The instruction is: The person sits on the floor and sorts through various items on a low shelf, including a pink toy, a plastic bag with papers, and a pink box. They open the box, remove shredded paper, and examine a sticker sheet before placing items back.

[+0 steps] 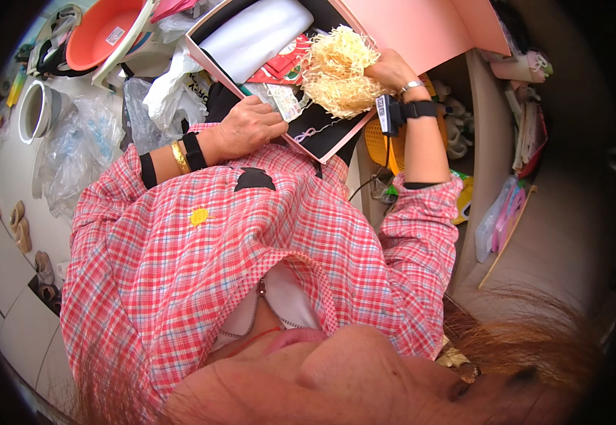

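Observation:
A pink box [334, 154] with a dark inside lies before me, its lid [419, 26] folded back at the upper right. My left hand [252, 125] is curled over the box's near wall. My right hand [393, 71] grips a bundle of pale yellow shredded paper [342, 74] over the box's right part; its fingertips are partly hidden by the strands. Inside the box lie a white rolled or folded item [257, 37], red printed packets [284, 64], a clear packet with printing [285, 101] and a thin cord with a pinkish loop [306, 134].
Left of the box are a white plastic bag [172, 95], clear plastic bags [79, 154], a grey-white bucket [39, 111] and an orange basin [100, 37]. A yellow basket [380, 146] stands in a shelf unit at right, its panel [483, 159] beside my right arm. A cable hangs from the wrist device.

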The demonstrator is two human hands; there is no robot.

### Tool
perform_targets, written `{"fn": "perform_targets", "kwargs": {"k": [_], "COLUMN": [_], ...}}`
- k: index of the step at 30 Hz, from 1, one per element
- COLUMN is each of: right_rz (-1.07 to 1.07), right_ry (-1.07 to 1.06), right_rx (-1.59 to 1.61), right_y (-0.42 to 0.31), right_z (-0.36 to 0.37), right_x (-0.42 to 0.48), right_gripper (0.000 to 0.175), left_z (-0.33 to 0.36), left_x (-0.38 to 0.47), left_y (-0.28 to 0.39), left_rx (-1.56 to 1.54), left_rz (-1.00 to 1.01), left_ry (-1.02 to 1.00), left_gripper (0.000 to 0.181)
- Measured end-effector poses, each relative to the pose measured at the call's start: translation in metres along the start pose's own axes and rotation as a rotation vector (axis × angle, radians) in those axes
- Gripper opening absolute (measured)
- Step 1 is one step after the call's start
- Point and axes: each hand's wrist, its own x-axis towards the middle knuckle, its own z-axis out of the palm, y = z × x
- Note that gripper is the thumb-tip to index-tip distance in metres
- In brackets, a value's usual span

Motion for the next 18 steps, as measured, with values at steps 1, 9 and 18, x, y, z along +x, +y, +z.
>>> {"fn": "perform_targets", "kwargs": {"k": [1,9,18], "right_rz": [-0.09,0.006,-0.023], "right_ry": [-0.029,-0.072,0.217], "right_rx": [-0.15,-0.401,-0.095], "right_y": [-0.003,-0.052,-0.02], "right_z": [0.006,0.069,0.067], "right_x": [0.014,0.031,0.033], "right_gripper": [0.037,0.098,0.02], "left_z": [0.0,0.0,-0.002], "left_x": [0.0,0.003,0.004], "left_y": [0.0,-0.001,-0.008], "left_rx": [-0.004,-0.017,0.015], "left_rz": [-0.002,0.009,0.003], "left_ry": [0.005,0.041,0.033], "left_gripper": [0.011,0.008,0.008]}}
